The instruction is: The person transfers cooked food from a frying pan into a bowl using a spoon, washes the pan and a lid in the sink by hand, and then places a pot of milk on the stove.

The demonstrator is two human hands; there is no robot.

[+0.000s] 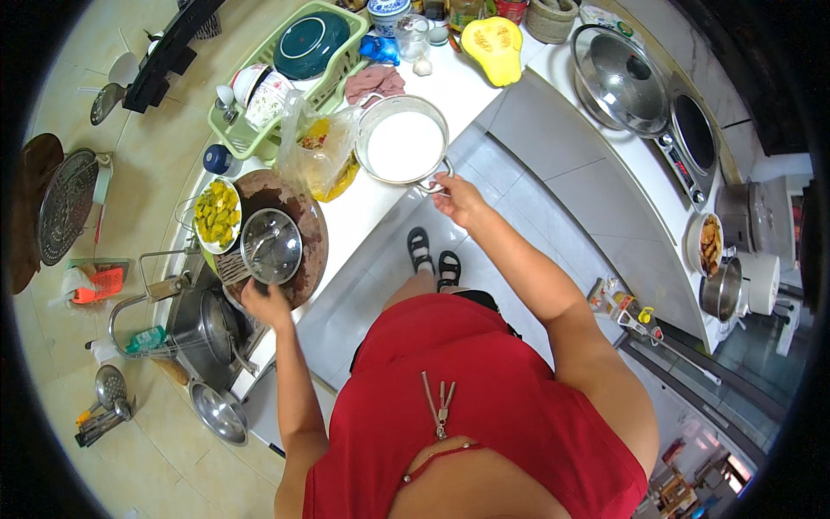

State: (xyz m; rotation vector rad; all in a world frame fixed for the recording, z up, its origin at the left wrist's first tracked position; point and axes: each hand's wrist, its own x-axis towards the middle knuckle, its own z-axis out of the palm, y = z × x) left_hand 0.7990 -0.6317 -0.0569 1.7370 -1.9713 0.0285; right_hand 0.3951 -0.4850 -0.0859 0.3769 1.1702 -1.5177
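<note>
My right hand [459, 200] grips the side handle of a metal pot [433, 174], which stands near the counter's edge and holds a white liquid [403, 146]. My left hand [267, 303] is at the near edge of a round wooden chopping board [316, 259]. Its fingers are by a dark handle, just below a glass lid [272, 245] lying on the board. A broad knife blade [232, 268] shows partly beside the lid. Whether my left fingers close on the handle is hidden.
A plate of chopped yellow-green food [217, 215] stands at the board's left. Past the board are a plastic bag [324, 146], a green dish rack [355, 52] and a cut squash [496, 48]. A sink [194, 324] lies left; a lidded pan [619, 81] stands right by the cooktop [694, 133].
</note>
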